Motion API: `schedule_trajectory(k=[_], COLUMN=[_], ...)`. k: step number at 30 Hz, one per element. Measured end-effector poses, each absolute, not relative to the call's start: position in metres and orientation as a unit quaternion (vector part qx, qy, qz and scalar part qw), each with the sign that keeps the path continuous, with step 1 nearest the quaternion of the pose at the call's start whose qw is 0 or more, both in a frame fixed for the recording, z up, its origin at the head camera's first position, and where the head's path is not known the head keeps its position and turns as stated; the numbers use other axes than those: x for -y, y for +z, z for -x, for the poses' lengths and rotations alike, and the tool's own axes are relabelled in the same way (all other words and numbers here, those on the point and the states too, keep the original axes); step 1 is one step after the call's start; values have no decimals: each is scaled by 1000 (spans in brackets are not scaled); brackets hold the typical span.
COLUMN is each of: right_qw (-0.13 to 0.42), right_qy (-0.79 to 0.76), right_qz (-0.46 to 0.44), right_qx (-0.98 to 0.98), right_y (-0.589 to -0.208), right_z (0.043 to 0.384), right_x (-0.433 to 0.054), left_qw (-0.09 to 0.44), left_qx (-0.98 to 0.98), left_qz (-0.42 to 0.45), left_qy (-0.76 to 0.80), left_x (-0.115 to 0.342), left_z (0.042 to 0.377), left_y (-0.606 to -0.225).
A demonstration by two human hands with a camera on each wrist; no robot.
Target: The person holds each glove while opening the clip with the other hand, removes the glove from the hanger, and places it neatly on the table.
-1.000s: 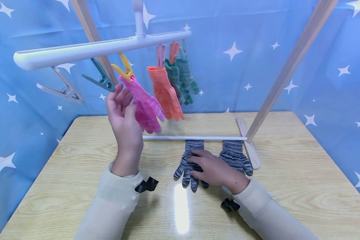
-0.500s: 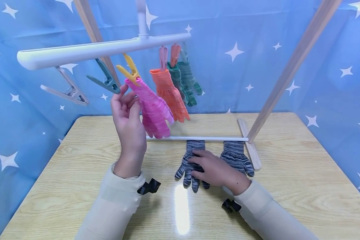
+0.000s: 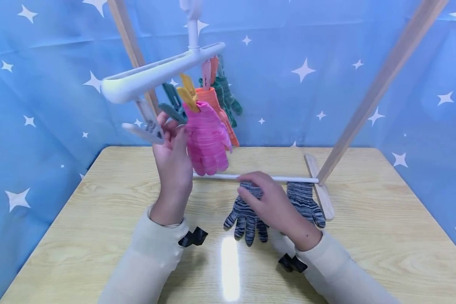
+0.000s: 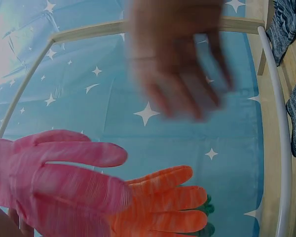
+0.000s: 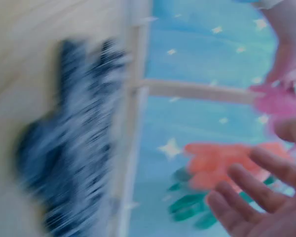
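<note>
My left hand [image 3: 175,164] is raised at the hanging pink knit glove [image 3: 208,139], pinching its near edge between thumb and curled fingers. A yellow clothespin [image 3: 190,95] holds that glove by the cuff below the white hanger bar [image 3: 156,71]. A teal clothespin [image 3: 175,105] and a pale grey clothespin [image 3: 148,122] hang beside my left fingers, gripping nothing. My right hand [image 3: 275,207] hovers above a grey-black striped glove [image 3: 247,223] on the table, its fingers loosely extended and holding nothing; it is blurred in the left wrist view.
Behind the pink glove hang an orange glove [image 3: 213,99] and green gloves [image 3: 228,97] on clothespins. A second striped glove [image 3: 304,200] lies right. A white rod [image 3: 232,176] runs low between wooden posts [image 3: 380,88]. A blue starry curtain [image 3: 273,118] backs the table [image 3: 99,236].
The hanger has swivelled, bringing its near end and the empty clothespins rightward. The pink glove now faces me more, still at my left hand. My right hand has lifted off the striped glove.
</note>
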State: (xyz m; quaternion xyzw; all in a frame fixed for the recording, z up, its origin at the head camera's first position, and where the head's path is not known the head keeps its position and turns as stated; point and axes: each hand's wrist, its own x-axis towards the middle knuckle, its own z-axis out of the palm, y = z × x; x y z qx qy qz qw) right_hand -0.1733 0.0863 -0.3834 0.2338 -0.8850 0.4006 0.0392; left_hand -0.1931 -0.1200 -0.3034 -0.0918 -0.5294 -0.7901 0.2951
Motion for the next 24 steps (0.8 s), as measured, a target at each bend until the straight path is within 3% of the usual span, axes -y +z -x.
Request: schedule_trajectory(k=[7, 16, 24], right_qw=[116, 110, 97], right_qy=[557, 607, 637], right_qz=[-242, -198, -239], right_qx=[786, 762, 726], right_y=[-344, -324, -318], right_z=[174, 198, 205], right_x=[-65, -47, -29], left_qw=[293, 241, 259], left_qx=[552, 558, 579], left_qz=[120, 104, 101], left_qy=[-772, -787, -766], left_x=[119, 114, 114], left_z=[193, 188, 189], left_y=[-303, -305, -304])
